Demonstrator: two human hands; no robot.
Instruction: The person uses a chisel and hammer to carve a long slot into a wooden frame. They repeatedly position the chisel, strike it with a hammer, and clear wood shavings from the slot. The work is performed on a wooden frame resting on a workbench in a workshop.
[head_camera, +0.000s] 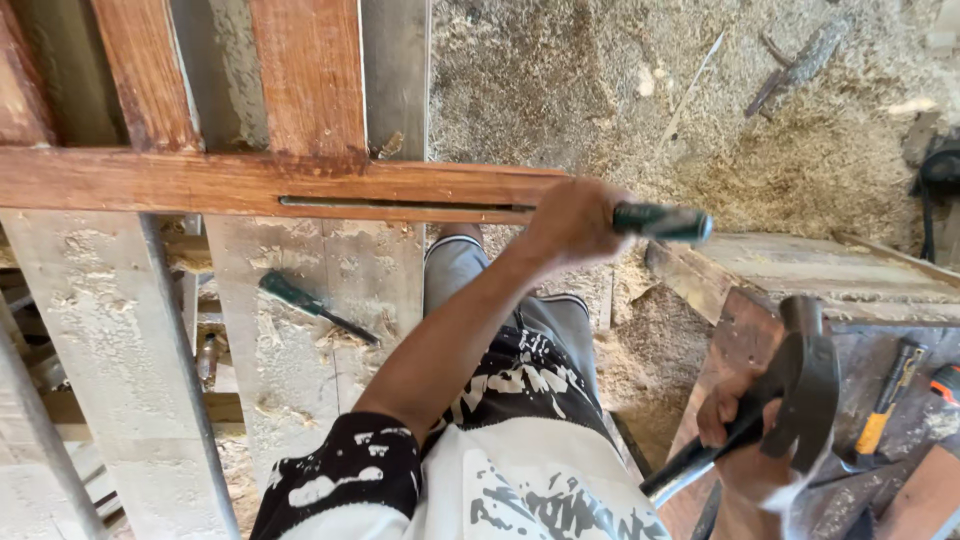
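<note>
My left hand (572, 222) grips a chisel with a dark green handle (662, 221), held level at the right end of a reddish-brown wooden rail (180, 182). A long narrow slot (400, 206) runs along the rail up to the hand. My right hand (738, 432) holds a claw hammer (800, 385) by its black shaft, head raised, low at the right and apart from the chisel. The chisel's blade is hidden by my hand.
A second green-handled chisel (312, 305) lies on the pale, dusty bench boards (90, 330) under the rail. Reddish slats (310, 75) rise behind it. Sawdust (620, 100) covers the floor. A yellow-handled tool (882, 415) rests on boards at the right.
</note>
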